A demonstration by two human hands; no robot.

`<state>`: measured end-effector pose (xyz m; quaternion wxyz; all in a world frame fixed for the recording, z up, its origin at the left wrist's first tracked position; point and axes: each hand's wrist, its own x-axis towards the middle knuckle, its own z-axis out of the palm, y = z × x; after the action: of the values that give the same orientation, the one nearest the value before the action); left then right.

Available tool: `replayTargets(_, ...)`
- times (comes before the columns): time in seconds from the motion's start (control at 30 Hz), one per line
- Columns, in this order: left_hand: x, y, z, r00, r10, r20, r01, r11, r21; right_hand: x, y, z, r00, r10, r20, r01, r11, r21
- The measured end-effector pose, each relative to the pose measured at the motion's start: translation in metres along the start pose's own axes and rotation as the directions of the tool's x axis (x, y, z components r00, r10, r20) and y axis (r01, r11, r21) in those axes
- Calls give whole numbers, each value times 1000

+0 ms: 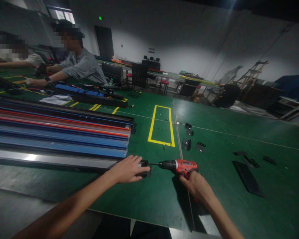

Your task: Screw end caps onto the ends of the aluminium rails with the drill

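My right hand (195,183) is wrapped round the grip of a red and black cordless drill (186,166), which lies level and points left. Its long bit (154,163) reaches the black end piece (145,166) of the nearest silver and black metal profile (52,161). My left hand (129,169) rests on that profile close to its end, with the fingers spread over the top and pointing right. Whether the bit tip sits in a screw is too small to tell.
Blue and red profiles (89,139) lie behind the silver one. Black brackets (186,144) and a flat black piece (248,177) lie on the green table (226,136), near a yellow tape rectangle (151,129). Two people, one in a grey shirt (86,66), work at the far left.
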<state>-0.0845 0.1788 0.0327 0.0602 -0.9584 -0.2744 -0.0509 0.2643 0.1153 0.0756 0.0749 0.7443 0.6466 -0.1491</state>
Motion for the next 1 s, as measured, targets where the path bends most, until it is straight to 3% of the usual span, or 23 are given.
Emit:
replayTargets(0.57,2,2,-5,1000,-10,10,10,1000,-19,1,0,0,1000,5,-22,-1,989,146)
replayTargets(1.0,0,1,0,1000,-14,-18,14,999,-40,5,7,8,998,-12,-58,16,998,66)
